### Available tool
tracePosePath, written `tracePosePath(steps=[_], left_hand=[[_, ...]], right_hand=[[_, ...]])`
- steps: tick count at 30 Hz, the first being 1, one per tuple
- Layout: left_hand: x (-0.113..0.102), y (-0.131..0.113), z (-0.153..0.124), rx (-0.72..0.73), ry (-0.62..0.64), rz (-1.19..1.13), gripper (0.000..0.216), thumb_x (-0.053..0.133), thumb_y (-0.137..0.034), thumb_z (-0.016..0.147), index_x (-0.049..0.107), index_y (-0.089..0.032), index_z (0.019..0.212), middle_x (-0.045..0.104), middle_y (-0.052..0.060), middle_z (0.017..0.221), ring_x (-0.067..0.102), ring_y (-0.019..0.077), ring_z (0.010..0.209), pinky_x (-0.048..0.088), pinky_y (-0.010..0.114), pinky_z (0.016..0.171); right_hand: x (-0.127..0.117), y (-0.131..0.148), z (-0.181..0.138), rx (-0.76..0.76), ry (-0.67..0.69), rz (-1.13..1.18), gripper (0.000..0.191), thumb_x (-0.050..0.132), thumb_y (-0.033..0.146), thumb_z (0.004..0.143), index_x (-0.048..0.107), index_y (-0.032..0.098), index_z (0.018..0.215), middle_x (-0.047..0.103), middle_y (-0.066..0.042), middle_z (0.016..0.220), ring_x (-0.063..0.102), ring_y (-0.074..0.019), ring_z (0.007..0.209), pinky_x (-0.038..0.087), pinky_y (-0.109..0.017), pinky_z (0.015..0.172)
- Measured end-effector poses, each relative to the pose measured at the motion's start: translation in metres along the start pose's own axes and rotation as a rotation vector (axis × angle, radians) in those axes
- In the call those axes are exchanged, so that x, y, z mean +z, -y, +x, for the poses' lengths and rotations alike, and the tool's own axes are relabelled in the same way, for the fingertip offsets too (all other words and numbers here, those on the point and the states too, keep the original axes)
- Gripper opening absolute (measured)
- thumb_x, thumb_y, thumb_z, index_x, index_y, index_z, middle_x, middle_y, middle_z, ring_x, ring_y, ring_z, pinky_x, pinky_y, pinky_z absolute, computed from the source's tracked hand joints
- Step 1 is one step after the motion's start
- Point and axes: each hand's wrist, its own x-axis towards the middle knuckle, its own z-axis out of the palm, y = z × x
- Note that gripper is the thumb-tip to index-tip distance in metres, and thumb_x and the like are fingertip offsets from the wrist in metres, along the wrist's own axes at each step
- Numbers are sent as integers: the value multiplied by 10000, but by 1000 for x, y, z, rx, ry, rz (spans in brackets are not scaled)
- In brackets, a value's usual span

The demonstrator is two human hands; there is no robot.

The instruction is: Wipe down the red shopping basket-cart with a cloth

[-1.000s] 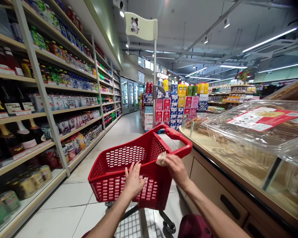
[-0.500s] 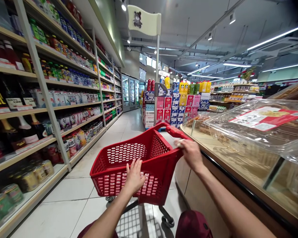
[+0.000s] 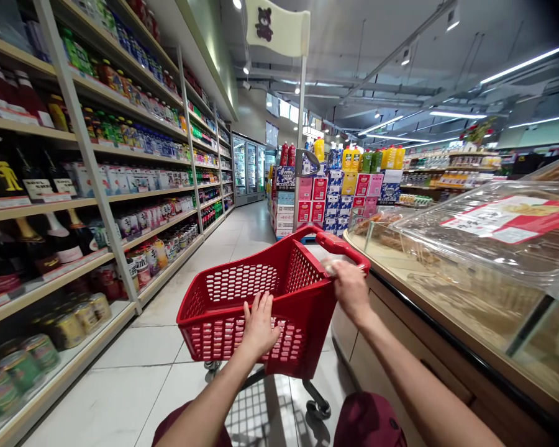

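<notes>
A red plastic shopping cart (image 3: 233,298) with a perforated basket stands in the aisle in front of me. My left hand (image 3: 259,326) lies flat on the near rim and outer wall of the basket, fingers spread. My right hand (image 3: 349,288) is closed on a pale crumpled cloth (image 3: 330,267) and presses it against the cart's red handle (image 3: 342,245) at the right side. A pole (image 3: 300,143) with a cream flag (image 3: 277,28) rises from the cart's far end.
Long shelves (image 3: 88,205) of bottles, cartons and cans line the left. A wooden counter (image 3: 447,298) with clear-lidded food bins (image 3: 494,230) runs close along the right. Stacked drink boxes (image 3: 335,195) and glass-door fridges (image 3: 246,171) stand ahead. White tiled floor (image 3: 135,372) lies between.
My right hand with the cloth has moved from the basket's near rim up along the handle toward its far right end. The left hand has stayed on the basket.
</notes>
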Motion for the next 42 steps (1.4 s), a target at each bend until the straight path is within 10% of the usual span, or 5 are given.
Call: tracePosePath(steps=[5, 11, 17, 28, 42], left_hand=[[1, 2, -2, 16, 28, 2, 703, 430, -243, 687, 259, -124, 1358, 263, 79, 1442, 128, 252, 1342, 70, 522, 1077], [4, 4, -5, 41, -21, -1, 711, 432, -236, 687, 250, -123, 1364, 248, 68, 1449, 124, 249, 1344, 61, 513, 1083], [3, 5, -5, 28, 11, 11, 713, 430, -218, 681, 249, -117, 1363, 252, 70, 1447, 124, 243, 1346, 73, 506, 1085], [-1, 6, -5, 36, -1, -34, 676, 429, -197, 687, 290, -128, 1344, 280, 76, 1436, 156, 236, 1337, 83, 505, 1083], [-4, 9, -8, 34, -6, -65, 688, 455, -164, 679, 285, -158, 1345, 291, 73, 1432, 167, 238, 1333, 74, 512, 1080]], right_hand=[[17, 51, -19, -244, 157, 130, 363, 405, 101, 808, 573, 230, 1103, 621, -61, 1106, 507, -204, 1087, 342, -408, 968], [1, 15, -3, 43, 10, -22, 335, 416, 125, 781, 592, 164, 1063, 640, -117, 1013, 554, -238, 973, 345, -479, 929], [14, 62, -19, -272, -3, 161, 300, 396, 134, 846, 616, 260, 1007, 631, -28, 1042, 520, -172, 1042, 407, -353, 903], [8, 50, -92, -202, 164, 114, 250, 403, 158, 860, 643, 227, 840, 609, -36, 811, 511, -150, 718, 412, -270, 642], [7, 54, -71, -104, 16, 111, 225, 427, 178, 856, 630, 209, 946, 607, -59, 876, 508, -169, 840, 348, -304, 763]])
